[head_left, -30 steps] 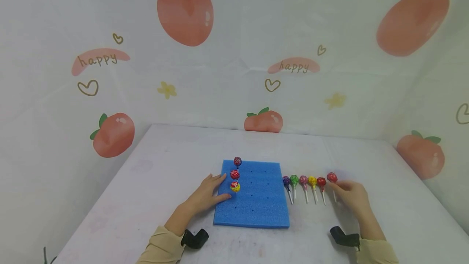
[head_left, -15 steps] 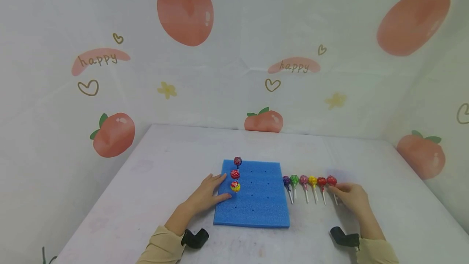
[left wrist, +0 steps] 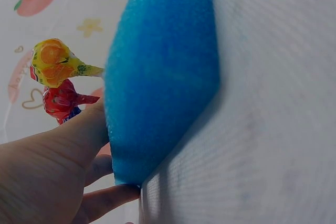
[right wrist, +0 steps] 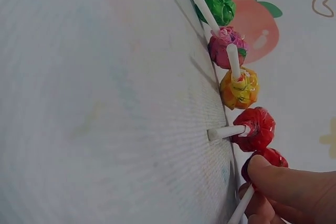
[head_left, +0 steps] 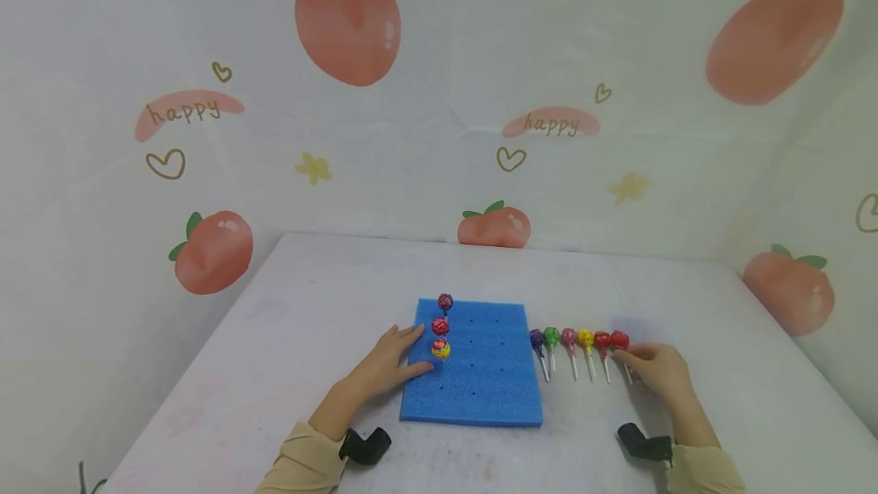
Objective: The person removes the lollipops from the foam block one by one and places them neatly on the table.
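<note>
The right hand [head_left: 660, 368] pinches the end lollipop [head_left: 620, 338], in the head frame's lower right, candy toward the top, stick slanting down-right; it lies lower than a second ago. The left hand [head_left: 386, 360], fingers spread, touches the blue foam [head_left: 483, 402].

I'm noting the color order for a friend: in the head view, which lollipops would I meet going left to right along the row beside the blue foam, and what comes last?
Dark purple lollipop, green lollipop, pink lollipop, yellow lollipop, red lollipop, second red lollipop, then the right grip pinching it.
</note>
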